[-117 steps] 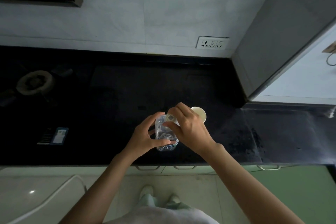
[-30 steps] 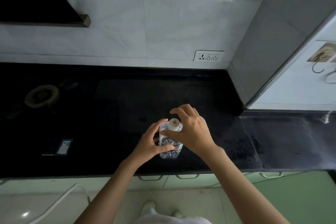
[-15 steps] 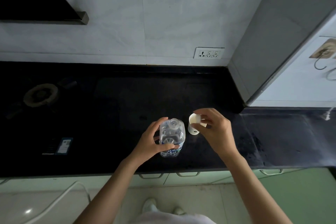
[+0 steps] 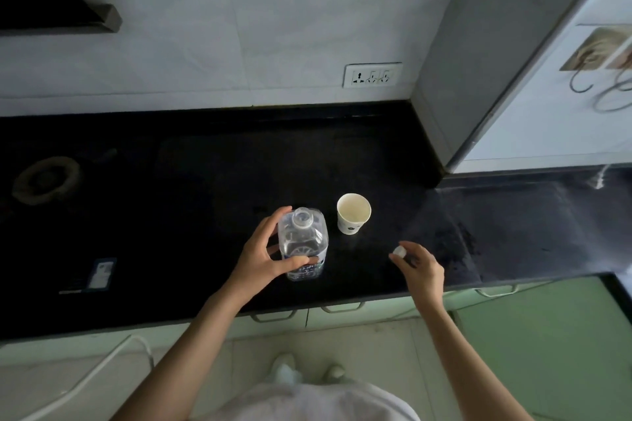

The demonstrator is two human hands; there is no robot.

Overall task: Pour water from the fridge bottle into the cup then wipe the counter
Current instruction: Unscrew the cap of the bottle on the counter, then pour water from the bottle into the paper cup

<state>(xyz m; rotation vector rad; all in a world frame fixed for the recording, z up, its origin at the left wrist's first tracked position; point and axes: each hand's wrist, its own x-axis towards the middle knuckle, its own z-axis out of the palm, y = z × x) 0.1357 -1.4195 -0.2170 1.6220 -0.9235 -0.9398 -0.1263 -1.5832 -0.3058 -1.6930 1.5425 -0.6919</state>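
Left hand (image 4: 260,258) gripping uncapped bottle (image 4: 303,243), blue label unreadable, right hand (image 4: 420,270) pinching cap (image 4: 399,251)

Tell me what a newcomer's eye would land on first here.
The clear water bottle stands uncapped near the front edge of the black counter, gripped by the left hand. Just right of it and a little farther back, apart from it, sits the white paper cup, upright. Farther right, the right hand pinches the small white cap low over the counter.
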